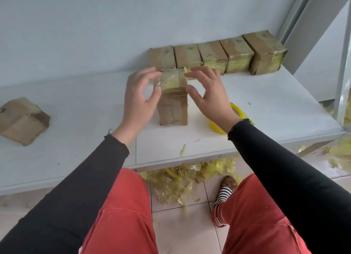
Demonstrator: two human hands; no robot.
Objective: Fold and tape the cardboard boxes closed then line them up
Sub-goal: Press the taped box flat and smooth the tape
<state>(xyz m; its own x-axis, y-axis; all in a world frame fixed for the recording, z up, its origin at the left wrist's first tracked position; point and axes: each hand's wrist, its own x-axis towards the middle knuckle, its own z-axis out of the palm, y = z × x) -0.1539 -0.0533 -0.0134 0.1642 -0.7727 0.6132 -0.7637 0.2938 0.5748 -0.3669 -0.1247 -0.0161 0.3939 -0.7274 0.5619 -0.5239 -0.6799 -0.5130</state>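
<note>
While our left hand (139, 94) and right hand (207, 93) hover spread either side of the upright box (173, 103), our right wrist half-hides the tape roll (221, 127).

Both arms reach up from the lower corners toward the middle of the frame, in black sleeves. The left hand (139, 94) and right hand (209, 93) face each other, fingers loosely spread and slightly curled, thumbs lower, wrists bare above the cuffs.
</note>
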